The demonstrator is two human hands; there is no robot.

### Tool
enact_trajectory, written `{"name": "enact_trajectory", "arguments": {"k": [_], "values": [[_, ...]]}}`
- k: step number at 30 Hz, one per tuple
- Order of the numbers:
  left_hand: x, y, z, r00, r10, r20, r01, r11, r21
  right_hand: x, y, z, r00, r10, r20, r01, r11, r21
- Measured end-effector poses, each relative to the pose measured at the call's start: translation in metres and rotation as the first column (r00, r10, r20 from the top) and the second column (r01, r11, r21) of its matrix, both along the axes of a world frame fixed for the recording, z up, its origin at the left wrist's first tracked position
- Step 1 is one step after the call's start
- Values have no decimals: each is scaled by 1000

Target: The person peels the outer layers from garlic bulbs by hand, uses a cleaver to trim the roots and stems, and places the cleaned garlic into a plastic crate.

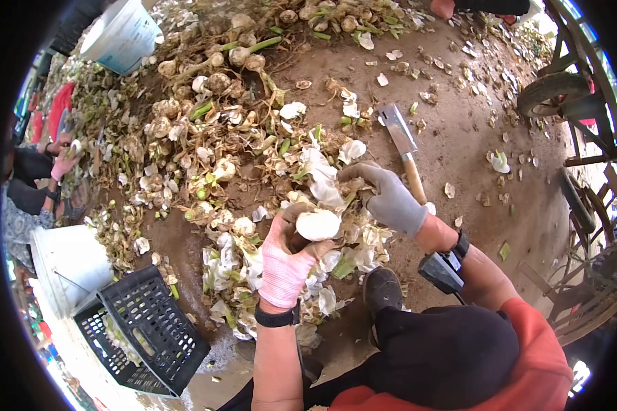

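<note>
My left hand (286,257), in a pink glove with dark fingers, is wrapped round a white peeled garlic bulb (318,225). My right hand (391,200), in a grey glove, is up and to the right of the bulb, apart from it. Its fingers are bent toward the thumb, beside a loose piece of white skin (324,179); whether they grip the skin is unclear. A cleaver (399,130) with a wooden handle lies on the ground beyond my right hand. White peelings (230,274) lie under and around both hands.
Unpeeled garlic bulbs (218,82) are heaped ahead and left. A black crate (159,329) and a white bucket (72,264) stand at lower left, another bucket (122,38) at upper left. A co-worker (38,175) sits at the left edge. A wheeled metal frame (583,103) is at right.
</note>
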State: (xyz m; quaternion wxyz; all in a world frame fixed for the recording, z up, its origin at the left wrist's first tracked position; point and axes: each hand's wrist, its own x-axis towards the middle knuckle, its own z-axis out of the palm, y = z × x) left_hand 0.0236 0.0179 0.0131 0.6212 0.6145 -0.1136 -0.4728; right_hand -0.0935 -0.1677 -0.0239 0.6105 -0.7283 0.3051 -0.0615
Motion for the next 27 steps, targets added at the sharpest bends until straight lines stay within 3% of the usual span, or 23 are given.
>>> {"name": "enact_trajectory", "arguments": {"k": [3,4,5,7,8,9,12,15,17,20,23,25,27], "values": [[2,-3,-3,993,32,-110,-40,997,-72,-16,-12,13,988,-147,52,154,878,-452],[3,-2,-6,979,21,-203,-32,998,-52,-24,-19,6,953,-300,44,283,828,-484],[2,1,-14,975,32,-221,-59,991,-120,-32,-27,3,947,-317,41,294,813,-502],[1,3,-15,940,63,-335,-127,977,-174,-49,-42,-4,824,-516,-235,242,695,-677],[0,4,-14,918,68,-390,-156,967,-201,-59,-48,-20,819,-519,-246,185,644,-742],[1,3,-13,901,38,-432,-154,959,-239,-61,-51,-26,814,-528,-243,189,636,-748],[-4,-3,-11,890,44,-453,-192,939,-286,-58,-60,-42,712,-437,-550,10,789,-614],[-4,-6,-14,941,64,-331,-139,968,-207,-50,-68,-43,687,-408,-601,-14,819,-573],[-5,-8,-11,953,69,-295,-140,964,-225,-57,-75,-54,693,-445,-567,22,800,-600],[-2,-4,-16,980,71,-185,-103,980,-170,-67,-74,-62,855,-509,-102,407,779,-477],[-2,-3,-18,998,66,-16,-67,992,-104,-51,-51,-6,870,-488,-73,439,833,-337],[-4,-8,-10,995,78,65,-76,996,-42,-43,-41,-2,884,-458,-99,428,875,-226],[-1,-9,-3,994,47,100,-48,999,4,-30,-29,9,946,-176,-271,130,975,-178]]}}
